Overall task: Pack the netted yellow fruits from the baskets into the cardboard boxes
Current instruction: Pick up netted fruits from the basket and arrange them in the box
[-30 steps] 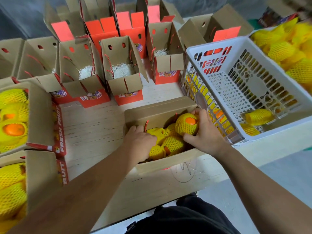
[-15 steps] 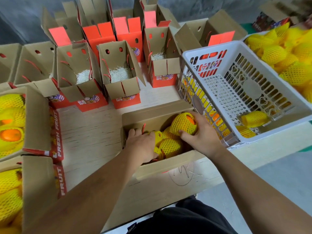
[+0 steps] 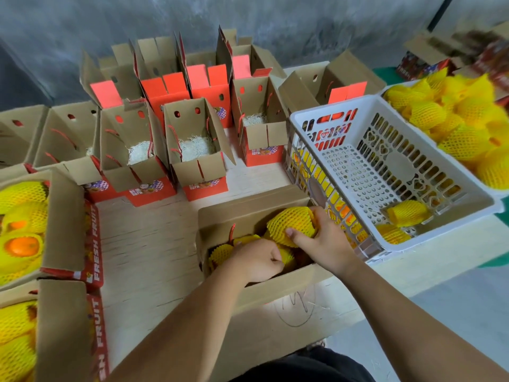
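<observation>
My right hand [image 3: 327,238] grips a netted fruit [image 3: 292,224]; my left hand [image 3: 256,260] curls over others in the box [image 3: 248,216]. Pale wooden desk [image 3: 148,244]; grey concrete wall [image 3: 248,20] at twelve o'clock.

Matt cardboard box [image 3: 249,213], foam-netted fruit [image 3: 292,226], glossy plastic basket [image 3: 440,238].

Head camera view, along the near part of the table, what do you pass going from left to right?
Filled box marked FRESH FRUIT → bare table top → left hand in the open box → right hand holding a netted fruit → white basket.
</observation>
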Demonstrator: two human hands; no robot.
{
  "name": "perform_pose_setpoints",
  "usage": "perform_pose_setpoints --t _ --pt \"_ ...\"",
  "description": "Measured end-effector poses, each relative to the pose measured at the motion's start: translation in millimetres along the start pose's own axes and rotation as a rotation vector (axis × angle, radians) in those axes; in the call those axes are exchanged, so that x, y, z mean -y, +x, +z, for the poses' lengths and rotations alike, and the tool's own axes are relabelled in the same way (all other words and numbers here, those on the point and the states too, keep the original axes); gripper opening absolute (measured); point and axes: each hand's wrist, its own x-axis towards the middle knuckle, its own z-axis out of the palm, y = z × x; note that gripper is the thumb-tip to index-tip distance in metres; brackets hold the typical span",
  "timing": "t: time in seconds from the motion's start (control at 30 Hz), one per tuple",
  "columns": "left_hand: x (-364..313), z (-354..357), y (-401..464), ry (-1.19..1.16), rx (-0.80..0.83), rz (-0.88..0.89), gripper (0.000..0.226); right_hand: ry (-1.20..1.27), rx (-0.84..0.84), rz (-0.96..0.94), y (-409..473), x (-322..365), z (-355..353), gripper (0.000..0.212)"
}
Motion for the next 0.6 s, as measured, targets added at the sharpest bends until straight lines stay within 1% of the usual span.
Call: perform_pose_setpoints --t 0.03,0.07,0.1,0.13,0.2,0.23,0.3,0.37,0.4,0.43,0.53,0.6 --pt "2 1 0 -0.212 -0.097 0.0 0.027 0.062 0.014 0.001 0 1 -1 0.047" --pt "1 2 -1 -0.423 -0.159 0.02 0.049 0.134 0.038 -0.005 0 4 -2 0.043" --pt "0 4 -1 -0.585 -0.185 0.073 0.072 0.197 0.068 -0.017 1 8 -2 0.04" --pt "-3 5 1 -0.664 -0.197 0.146 0.083 0.238 0.097 -0.033 1 12 -4 0.039" --pt "-11 6 4 -0.691 -0.253 0.23 0.084 0.258 0.153 -0.056 3 18 -9 0.042" --pt "-12 7 5 -0.7 -0.294 0.224 0.088 0.25 0.186 -0.06 5 20 -14 0.042" --pt "-16 11 9 -0.729 -0.354 0.182 0.107 0.178 0.278 -0.06 9 23 -28 0.043" --pt "-20 22 15 -0.846 -0.295 0.186 0.121 0.063 0.367 -0.066 15 23 -43 0.051" --pt "-25 27 18 -0.888 -0.246 0.188 0.124 0.009 0.392 -0.076 18 23 -51 0.055" --pt "-30 31 20 -0.905 -0.236 0.186 0.122 -0.033 0.411 -0.081 21 21 -57 0.06" --pt "-41 36 26 -0.97 -0.362 0.199 0.104 -0.101 0.498 -0.103 31 16 -70 0.079" --pt "-45 36 31 -1.064 -0.428 0.206 0.098 -0.074 0.564 -0.125 38 15 -75 0.084"
